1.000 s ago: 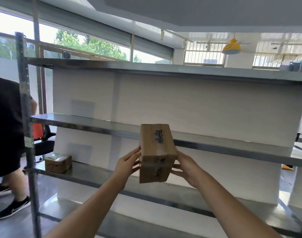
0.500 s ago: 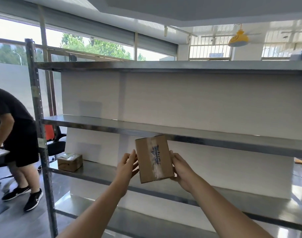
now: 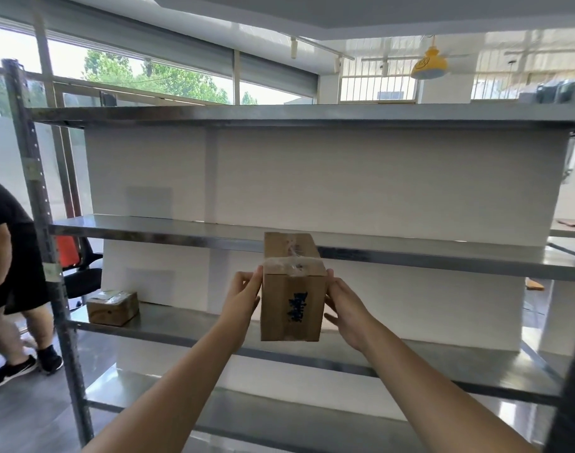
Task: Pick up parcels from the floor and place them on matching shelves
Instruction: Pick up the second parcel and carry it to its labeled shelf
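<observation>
Parcel (image 3: 291, 305) held up in front of the rack, between both hands, at about chest-forward reach. Its top end overlaps the front edge of the middle shelf (image 3: 443, 256); its lower end hangs above the lower shelf (image 3: 410, 358). It touches neither.

Left hand (image 3: 242, 300) flat against the parcel's 9 o'clock face, fingers straight and pressed together. Right hand (image 3: 346, 310) mirrors it at 3 o'clock, palm on the cardboard, fingers extended. A squeeze grip from the sides, nothing under the base.

Parcel stands on end, taped seam at 12 o'clock, dark printed mark on the near face. The print is too smeared to read.

A second box (image 3: 113, 308) sits on the lower shelf well off at 9 o'clock. Another person (image 3: 8, 276) walks past the rack's left post (image 3: 41, 223).

Step in hand, by judgement: choosing the shelf and setting the parcel in. To do it well: keep even pressure from both palms so the box cannot slip down; clear the shelf lip fully before pushing inward; lower the base flat, then release both hands outward together. Which shelf matches cannot be told from here.
</observation>
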`<state>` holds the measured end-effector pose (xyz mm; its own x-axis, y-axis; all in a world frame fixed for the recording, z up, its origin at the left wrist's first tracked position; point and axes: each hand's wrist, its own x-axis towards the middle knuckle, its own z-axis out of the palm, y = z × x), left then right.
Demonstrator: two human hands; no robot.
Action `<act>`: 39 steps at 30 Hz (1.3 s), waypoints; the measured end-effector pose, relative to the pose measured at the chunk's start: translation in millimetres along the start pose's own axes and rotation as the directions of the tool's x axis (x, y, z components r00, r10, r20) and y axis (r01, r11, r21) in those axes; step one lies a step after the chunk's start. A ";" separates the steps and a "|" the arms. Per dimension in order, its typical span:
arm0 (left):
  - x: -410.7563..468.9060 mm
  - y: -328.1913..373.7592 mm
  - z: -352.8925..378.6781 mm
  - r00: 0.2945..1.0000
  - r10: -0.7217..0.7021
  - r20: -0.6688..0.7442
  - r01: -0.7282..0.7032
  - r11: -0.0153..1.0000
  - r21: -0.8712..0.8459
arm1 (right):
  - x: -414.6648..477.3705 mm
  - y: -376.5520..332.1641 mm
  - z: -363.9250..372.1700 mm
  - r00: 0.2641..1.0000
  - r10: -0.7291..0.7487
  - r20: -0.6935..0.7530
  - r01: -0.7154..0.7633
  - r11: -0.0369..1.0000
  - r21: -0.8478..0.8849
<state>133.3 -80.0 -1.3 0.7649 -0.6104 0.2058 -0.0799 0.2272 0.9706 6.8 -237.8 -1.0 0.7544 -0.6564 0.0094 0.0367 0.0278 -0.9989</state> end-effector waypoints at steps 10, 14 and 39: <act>8.9 -4.7 15.6 0.974 0.057 0.221 -0.075 0.994 0.073 | -4.3 -4.7 -24.3 0.997 -0.069 -0.019 0.071 0.986 0.148; 12.5 -5.6 21.0 0.968 0.032 0.249 -0.047 0.997 0.054 | -4.5 -4.2 -29.8 0.988 -0.148 -0.049 0.154 0.973 0.169; 31.8 -21.9 22.5 0.982 0.039 0.184 0.007 0.970 -0.244 | 12.7 -12.6 -42.6 0.992 -0.055 -0.114 0.090 0.937 0.337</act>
<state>145.0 -121.4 -13.3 0.6303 -0.7303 0.2633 0.0839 0.4013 0.9121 -12.0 -278.6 9.7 0.6719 -0.7383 0.0587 0.3232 0.2209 -0.9202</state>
